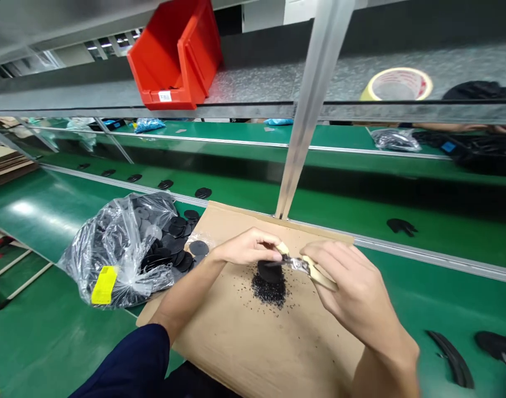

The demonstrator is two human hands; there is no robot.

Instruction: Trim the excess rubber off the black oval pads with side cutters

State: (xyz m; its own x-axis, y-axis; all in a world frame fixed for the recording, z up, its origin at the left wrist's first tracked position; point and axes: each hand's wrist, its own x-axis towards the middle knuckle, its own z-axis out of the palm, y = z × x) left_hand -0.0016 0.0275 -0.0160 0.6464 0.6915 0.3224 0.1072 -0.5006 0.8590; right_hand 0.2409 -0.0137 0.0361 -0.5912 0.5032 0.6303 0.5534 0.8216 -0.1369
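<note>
Between the thumb and fingers of my left hand (253, 247) is a thin black disc (270, 272), pinched near its edge. A pale yellow covering shows at a fingertip. My right hand (348, 273) is closed around the pale yellow handles of a pair of small metal nippers (300, 265). The jaws reach to the edge of the disc, close to my left fingertips; whether they touch it is hard to make out. Under the disc lies a heap of small black scraps (271, 293), with loose bits scattered on the cardboard sheet (253, 342).
Left of the cardboard stands a clear plastic bag (115, 237) of black discs, some spilling out. A metal post (300, 110) rises behind my hands. More black parts (402, 226) lie on the green belt. Above are a red bin (178, 55) and a tape roll (397, 85).
</note>
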